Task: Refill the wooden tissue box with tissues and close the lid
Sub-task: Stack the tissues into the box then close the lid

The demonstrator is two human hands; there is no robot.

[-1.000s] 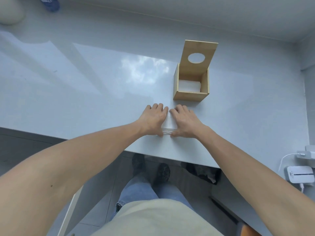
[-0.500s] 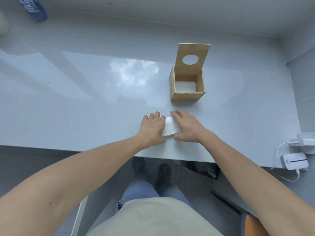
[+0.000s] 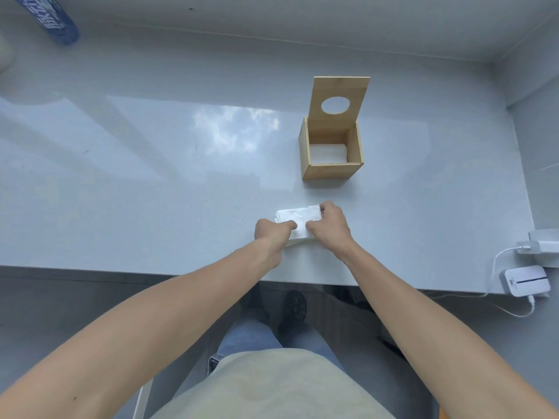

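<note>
Far-left corner of the table (image 3: 151, 182): blue bottle (image 3: 50, 21) lying tilted, partly cut off by the frame. Mid-table is bare glossy surface with sky reflection.

Near front edge, right of centre: left hand (image 3: 273, 234) curled, fingers pinched on the left/near side of a white tissue stack (image 3: 298, 217). Stack looks slightly raised off the table at its near edge; can't tell if fully lifted. Right hand (image 3: 329, 226) grips the stack's right side, fingers wrapped over its far-right corner, thumb on top. Both hands clamped on the same stack.

Beyond the hands, toward the back-right: wooden tissue box (image 3: 331, 152), upright, apart from the stack. Lid (image 3: 340, 105) stands open, hinged at the back wall, round hole visible. White tissues (image 3: 328, 152) already lie low inside.

Right edge: white charger block (image 3: 541, 244) with cable, small white device (image 3: 524, 281) near the front-right corner.
</note>
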